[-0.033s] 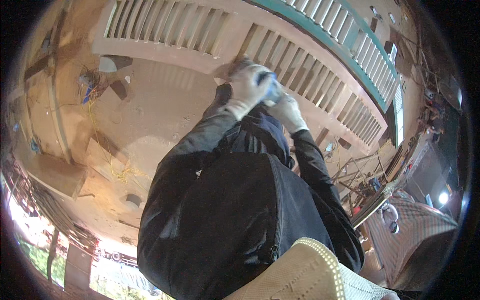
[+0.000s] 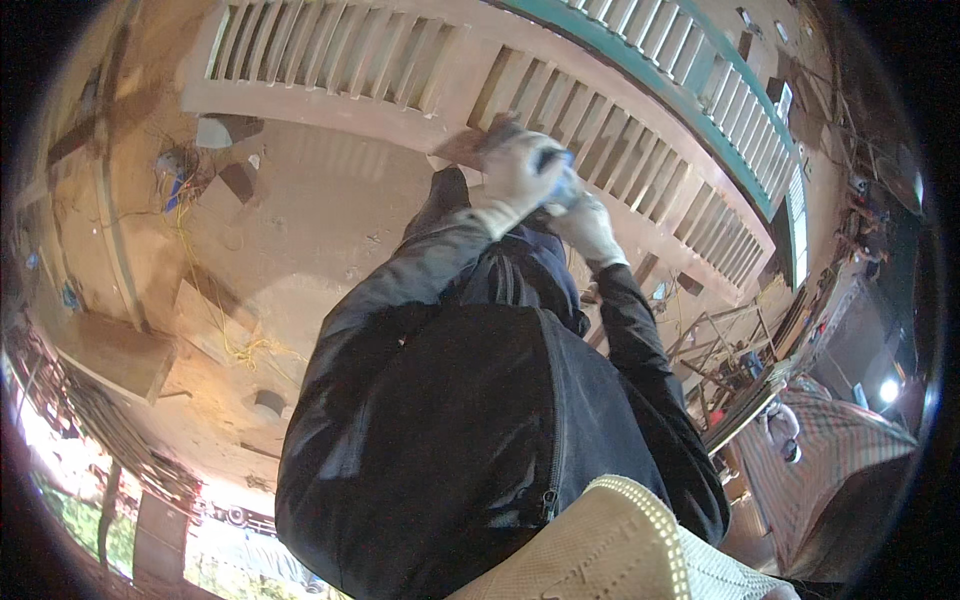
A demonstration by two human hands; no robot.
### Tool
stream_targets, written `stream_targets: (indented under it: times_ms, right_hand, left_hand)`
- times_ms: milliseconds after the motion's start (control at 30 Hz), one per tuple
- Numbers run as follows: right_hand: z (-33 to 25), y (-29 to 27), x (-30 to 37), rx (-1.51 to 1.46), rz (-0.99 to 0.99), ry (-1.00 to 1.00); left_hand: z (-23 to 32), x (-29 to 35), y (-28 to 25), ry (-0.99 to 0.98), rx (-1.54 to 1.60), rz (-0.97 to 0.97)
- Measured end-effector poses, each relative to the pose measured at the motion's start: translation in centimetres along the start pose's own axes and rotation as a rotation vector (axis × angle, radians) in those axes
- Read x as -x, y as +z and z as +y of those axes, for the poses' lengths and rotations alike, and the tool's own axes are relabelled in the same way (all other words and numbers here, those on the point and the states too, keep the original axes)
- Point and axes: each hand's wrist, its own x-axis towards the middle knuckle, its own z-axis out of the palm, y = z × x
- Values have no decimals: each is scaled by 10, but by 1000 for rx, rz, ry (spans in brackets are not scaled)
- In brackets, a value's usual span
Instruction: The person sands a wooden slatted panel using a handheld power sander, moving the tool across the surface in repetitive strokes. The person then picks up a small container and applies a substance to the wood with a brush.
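In the upper middle, my left hand, in a pale glove, is closed round a blue and dark hand-held tool. My right hand, gloved too, grips the tool's near right side. Motion smears the tool, so its exact kind does not show. Its far end, brownish and blurred, lies against or just over the frame of a pinkish slatted wooden panel. The fingers are partly hidden behind the tool and each other. My dark sleeves reach up from below on either side of a black jacket front.
A green-edged slatted panel lies beyond the pinkish one. Yellow cord trails over the dusty floor at left, near a wooden box. Wooden frames and a striped cloth stand at right. A person is by the cloth.
Both hands have shifted slightly right together with the blue tool, along the pinkish panel's frame. The panels have hardly moved in view.
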Motion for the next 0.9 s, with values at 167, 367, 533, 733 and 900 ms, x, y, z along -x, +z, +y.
stream_targets:
  times_ms: [167, 367, 533, 733, 900]
  right_hand:
    - [123, -15, 23, -265, 139, 136]
    - [65, -26, -4, -78, 75, -17]
    - [-16, 21, -60, -154, 231, -293]
    - [-42, 24, -77, -128, 53, -345]
    - [57, 1, -24, -173, 111, -345]
  left_hand:
    - [40, -7, 104, -107, 13, -283]
    - [22, -19, 50, -34, -106, -171]
    - [-77, -40, -38, -280, 296, 148]
    - [-71, -55, -91, -347, 229, 214]
    - [-19, -4, 16, -431, 114, 199]
